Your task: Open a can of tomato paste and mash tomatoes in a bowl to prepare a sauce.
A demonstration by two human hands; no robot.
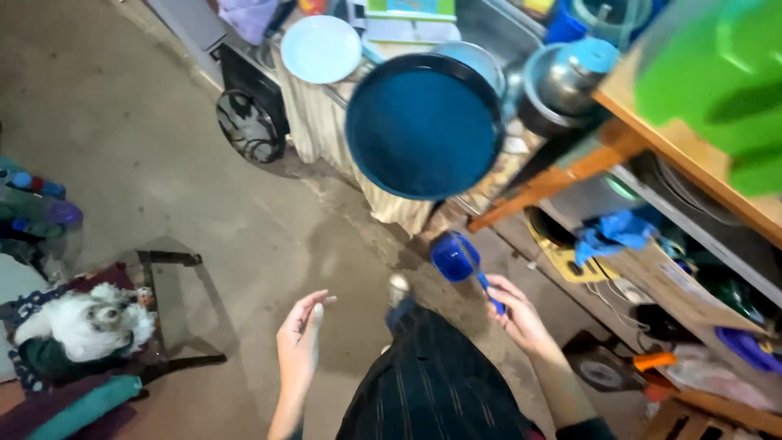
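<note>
Small blue cup [454, 257] with a long blue handle: the right hand [518, 314] is holding it by the handle end, the bowl pointing up and away from the body. The right grip is closing round the handle, fingers curled, thumb on top.

Cup is hanging in the air just below the big dark blue round tray [423, 124], which is leaning out over the edge of the cloth-covered worktop [319, 134]. Cup and tray are not touching.

Left hand [300, 342] is hovering well to the left of the cup, lower down, over the bare concrete floor [163, 138]. Its grip is lying loosely open, fingers together and slightly bent, holding nothing.

Between the two hands, below the cup: dark striped garment [432, 383] of the person, a shoe tip [398, 285] showing just beside the cup.

Behind the tray, on the worktop: a pale blue plate [321, 49] and a steel pot [564, 81].

Right of the cup: wooden shelving [570, 171] holding a blue cloth [615, 232], and a green plastic thing [717, 81] on the top board.

Far left of the cup: a white fluffy dog [81, 326] is sitting on a dark metal-framed seat [175, 310], looking up. Plastic bottles [37, 204] are standing beyond the dog.
</note>
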